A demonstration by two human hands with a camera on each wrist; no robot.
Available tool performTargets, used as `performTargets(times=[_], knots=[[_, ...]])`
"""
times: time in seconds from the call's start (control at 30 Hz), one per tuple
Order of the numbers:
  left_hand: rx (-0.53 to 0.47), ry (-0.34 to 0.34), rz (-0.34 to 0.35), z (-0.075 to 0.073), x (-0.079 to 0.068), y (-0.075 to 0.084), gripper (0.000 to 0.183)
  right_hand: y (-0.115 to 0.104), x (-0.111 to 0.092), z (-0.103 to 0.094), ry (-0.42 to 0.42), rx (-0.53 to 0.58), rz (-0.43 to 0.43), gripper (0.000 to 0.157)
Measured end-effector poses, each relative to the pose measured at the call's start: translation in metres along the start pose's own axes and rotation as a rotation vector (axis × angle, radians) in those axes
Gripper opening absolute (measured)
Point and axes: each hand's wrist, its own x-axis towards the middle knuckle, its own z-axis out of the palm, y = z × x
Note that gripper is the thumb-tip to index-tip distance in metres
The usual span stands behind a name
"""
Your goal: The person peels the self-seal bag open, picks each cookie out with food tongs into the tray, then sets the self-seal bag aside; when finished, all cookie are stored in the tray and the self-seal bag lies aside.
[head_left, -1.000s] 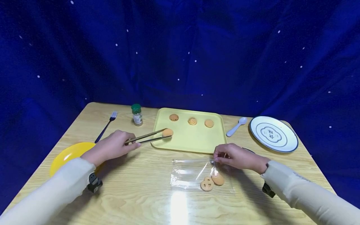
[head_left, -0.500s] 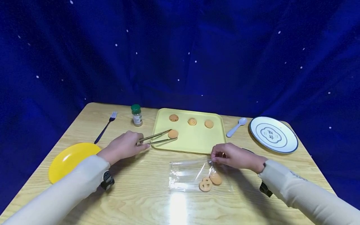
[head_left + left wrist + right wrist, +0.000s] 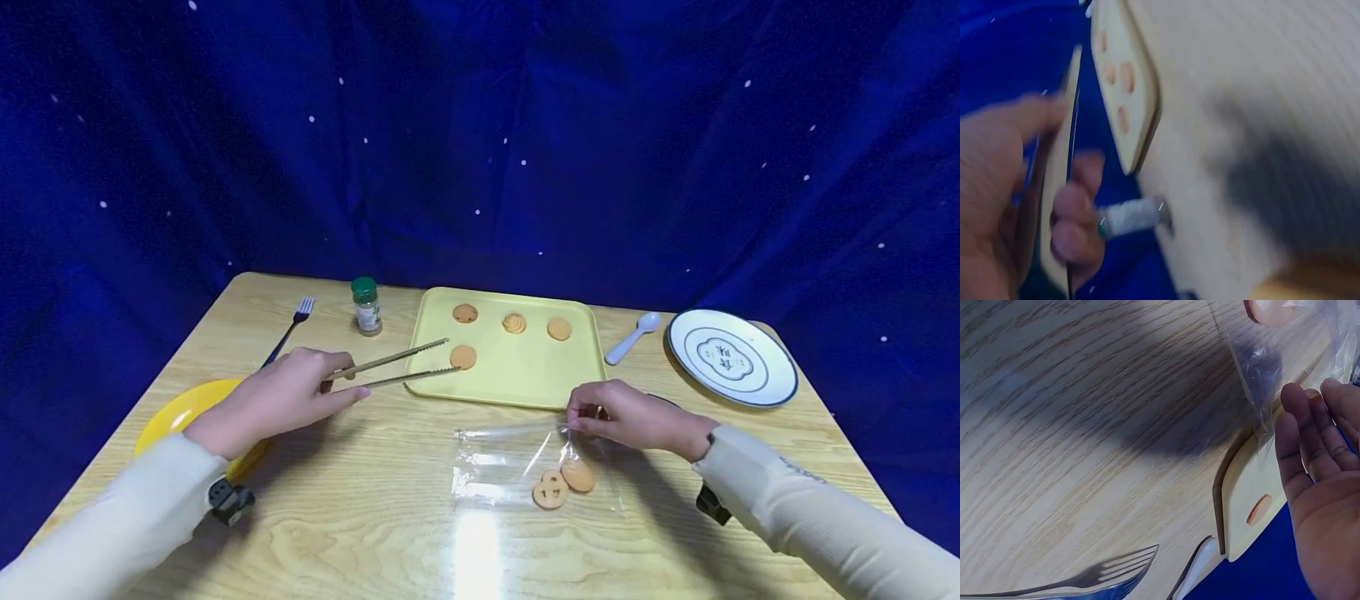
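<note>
My left hand [image 3: 281, 392] grips gold-coloured tongs [image 3: 390, 358], whose arms stand spread apart over the left part of the pale yellow tray [image 3: 517, 383]. A round cookie [image 3: 462, 357] lies on the tray by the tong tips, with nothing pinched between them. Three more stand in a row behind it: a dotted cookie [image 3: 465, 313], a swirled cookie [image 3: 513, 323] and a plain cookie [image 3: 558, 328]. With thumb and fingers, my right hand [image 3: 630, 417] pinches the upper corner of a clear plastic bag [image 3: 495, 467]. Inside are a cookie with cut-outs [image 3: 551, 490] and an oval cookie [image 3: 578, 476].
To the left are a yellow plate [image 3: 176, 412], a dark-handled fork [image 3: 288, 333] and a green-capped shaker [image 3: 367, 308]. A white spoon [image 3: 633, 337] and a white patterned plate [image 3: 731, 358] lie at right. The right wrist view shows another fork [image 3: 1110, 575] on the table.
The tongs carried the round cookie rightward onto the tray and spread apart around it. My left hand then drew back left, leaving the cookie there. The right hand stayed at the bag.
</note>
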Motion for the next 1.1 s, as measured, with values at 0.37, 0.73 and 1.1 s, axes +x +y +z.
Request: performTargets(times=[0.37, 0.73, 1.1], knots=[[-0.123, -0.228, 0.259, 0.007, -0.038, 0.001, 0.017, -0.001, -0.005, -0.001, 0.000, 0.003, 0.017, 0.005], [-0.066, -0.213, 0.302, 0.045, -0.014, 0.033, 0.027, -0.001, -0.004, -0.001, 0.017, -0.018, -0.011, 0.003], [-0.088, -0.279, 0.345, 0.065, 0.009, 0.061, 0.035, -0.004, -0.003, 0.001, 0.008, -0.019, -0.008, 0.005]])
